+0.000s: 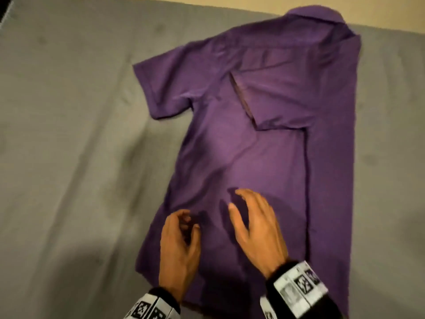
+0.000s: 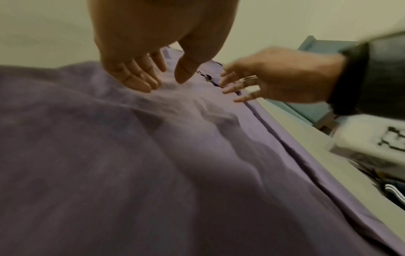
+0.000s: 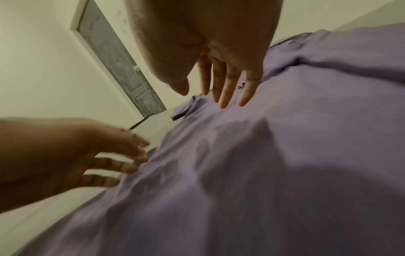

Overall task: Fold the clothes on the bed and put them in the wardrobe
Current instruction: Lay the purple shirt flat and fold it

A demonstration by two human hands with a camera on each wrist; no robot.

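A purple short-sleeved shirt (image 1: 241, 153) lies flat on the bed. Its right side and right sleeve are folded in over the body, while the left sleeve (image 1: 165, 88) spreads out on the sheet. My left hand (image 1: 187, 223) is over the lower left part of the shirt; in the left wrist view its fingers (image 2: 140, 83) touch the cloth (image 2: 131, 164) and hold nothing. Just to the right, my right hand (image 1: 243, 203) has its fingers spread and reaches down to the fabric (image 3: 285, 173). In the right wrist view its fingertips (image 3: 223, 102) are at the cloth.
The grey bed sheet (image 1: 69, 157) stretches wide to the left of the shirt and runs in a narrower strip on the right. A cream wall (image 1: 230, 2) borders the bed's far edge. A grey door (image 3: 122, 69) and a teal piece of furniture (image 2: 317, 48) stand beyond the bed.
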